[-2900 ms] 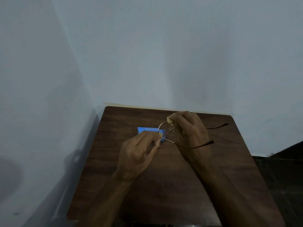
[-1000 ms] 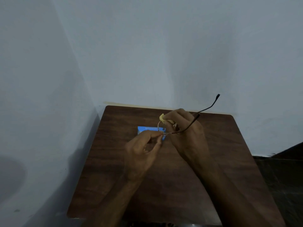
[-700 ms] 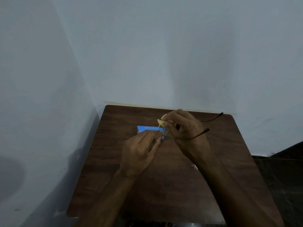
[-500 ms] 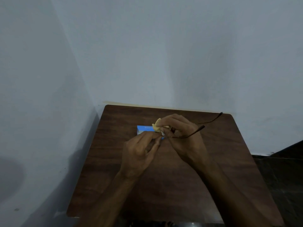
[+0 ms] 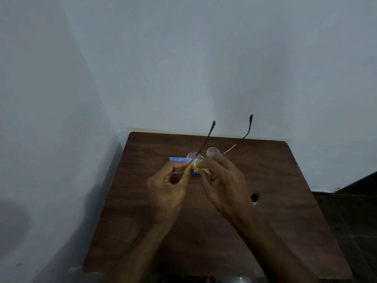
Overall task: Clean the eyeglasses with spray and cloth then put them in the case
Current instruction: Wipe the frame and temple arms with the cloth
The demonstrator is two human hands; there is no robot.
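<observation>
Two hands hold the eyeglasses (image 5: 213, 151) over the middle of the brown table (image 5: 285, 180). The left hand (image 5: 169, 188) pinches the frame by the left lens. A blue flat thing (image 5: 179, 159) lies on the table by them. The right hand (image 5: 222, 184) pinches a yellow cloth (image 5: 199, 167) against the eyeglasses.

Thin-rimmed eyeglasses (image 5: 212, 152) — temples open, upward — against yellow cloth (image 5: 201, 168).

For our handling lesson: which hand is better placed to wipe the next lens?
Right. The right hand grips the yellow cloth against the eyeglasses; the left hand pinches their frame, steadying them.
</observation>
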